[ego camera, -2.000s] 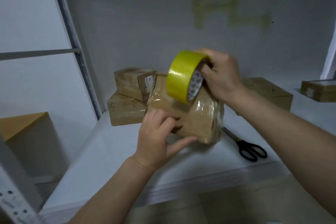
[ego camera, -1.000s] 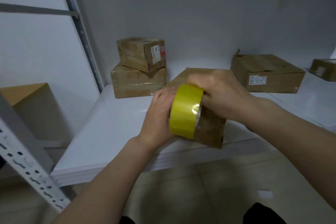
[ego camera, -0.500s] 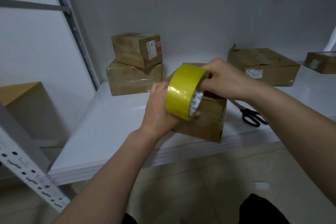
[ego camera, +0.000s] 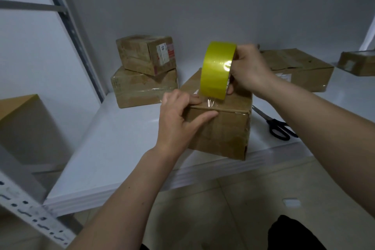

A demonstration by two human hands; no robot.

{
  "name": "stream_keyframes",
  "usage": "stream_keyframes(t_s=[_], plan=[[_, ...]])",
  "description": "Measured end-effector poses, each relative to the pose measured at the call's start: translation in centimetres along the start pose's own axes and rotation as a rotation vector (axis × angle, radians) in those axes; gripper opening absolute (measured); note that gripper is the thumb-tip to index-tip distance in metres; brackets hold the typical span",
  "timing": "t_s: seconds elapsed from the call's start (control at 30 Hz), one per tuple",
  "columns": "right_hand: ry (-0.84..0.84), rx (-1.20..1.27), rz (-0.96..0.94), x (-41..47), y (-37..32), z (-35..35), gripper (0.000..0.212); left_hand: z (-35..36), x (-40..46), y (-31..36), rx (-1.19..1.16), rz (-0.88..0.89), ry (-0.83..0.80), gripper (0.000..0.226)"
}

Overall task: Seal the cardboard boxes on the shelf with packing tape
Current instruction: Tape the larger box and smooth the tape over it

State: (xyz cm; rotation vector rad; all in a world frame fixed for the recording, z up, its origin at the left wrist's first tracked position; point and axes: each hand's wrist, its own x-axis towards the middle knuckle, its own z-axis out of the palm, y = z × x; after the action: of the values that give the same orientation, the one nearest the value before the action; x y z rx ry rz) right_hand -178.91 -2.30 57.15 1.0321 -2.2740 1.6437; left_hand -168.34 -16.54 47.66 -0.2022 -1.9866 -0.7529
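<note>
Head view. Brown cardboard box (ego camera: 221,128) sits at the front edge of the white shelf (ego camera: 113,138), one corner toward the camera. Left hand (ego camera: 178,119) grips the box's near top edge: fingers lie on the top face, thumb presses the front face. Right hand (ego camera: 247,71) holds the yellow roll of packing tape (ego camera: 218,70) upright, fingers curled round its rim and into the core. The roll's lower edge sits just above the box top; a short clear strip runs down from it to the box beside the left fingers.

Behind left: two brown taped boxes (ego camera: 145,71), stacked. Behind right: a flat wide cardboard box (ego camera: 300,69). Black-handled scissors (ego camera: 278,128) lie on the shelf just right of the held box.
</note>
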Motion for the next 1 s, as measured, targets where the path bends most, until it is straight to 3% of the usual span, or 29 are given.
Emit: stream_keyframes(t_s=[0.37, 0.53, 0.67, 0.73, 0.77, 0.87, 0.93, 1.0], plan=[[-0.089, -0.157, -0.18, 2.5, 3.6, -0.1, 0.007, 1.5, -0.9, 1.4, 0.194, 0.007, 0.059, 0.041], [-0.117, -0.243, -0.01, 3.1, 4.7, -0.4, 0.031, 1.5, -0.7, 1.8, 0.269, 0.009, 0.058, 0.044], [-0.196, -0.193, 0.114, 1.9, 4.8, -1.2, 0.024, 2.0, -1.1, 2.9, 0.347, -0.042, 0.101, 0.046], [-0.226, -0.092, 0.133, 1.6, 4.2, -1.3, 0.046, 2.9, -1.2, 3.6, 0.398, -0.042, 0.162, 0.046], [-0.222, -0.057, 0.133, 1.6, 3.9, -1.3, 0.051, 3.3, -1.3, 3.8, 0.432, -0.008, 0.204, 0.043], [-0.22, 0.009, 0.143, 1.8, 3.5, -1.1, 0.04, 4.5, -1.2, 4.0, 0.407, 0.26, 0.246, 0.017], [-0.249, 0.011, 0.151, 1.8, 3.8, -1.0, 0.036, 5.0, -1.2, 3.8, 0.268, 0.417, 0.104, 0.017], [-0.269, 0.052, 0.149, 1.8, 4.2, -1.1, 0.037, 5.2, -1.0, 3.5, 0.228, 0.455, -0.039, 0.022]])
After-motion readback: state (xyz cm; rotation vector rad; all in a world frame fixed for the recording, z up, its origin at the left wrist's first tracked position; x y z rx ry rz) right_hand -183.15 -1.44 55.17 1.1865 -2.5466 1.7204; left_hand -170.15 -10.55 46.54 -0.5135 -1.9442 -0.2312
